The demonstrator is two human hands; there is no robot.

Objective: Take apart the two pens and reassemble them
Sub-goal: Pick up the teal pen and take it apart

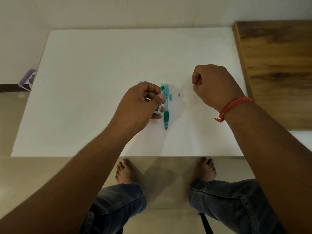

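Observation:
A teal pen (pixel 166 105) with a green grip lies on the white table (pixel 84 81), tip toward me. Just left of it, my left hand (pixel 140 103) pinches a flat clear blue case (pixel 161 98) with a green label. A small teal cap piece (pixel 170 96) and a tiny grey piece (pixel 179 94) lie right of the pen. A small bluish bit (pixel 140 81) peeks out beyond my left knuckles. My right hand (pixel 214 85) is closed to the right, with a small green part (pixel 194 84) showing at its fingertips.
A wooden board (pixel 276 73) sits at the table's right side. A purple object (pixel 27 80) stands on the floor at the left. My knees and bare feet show below the table's near edge.

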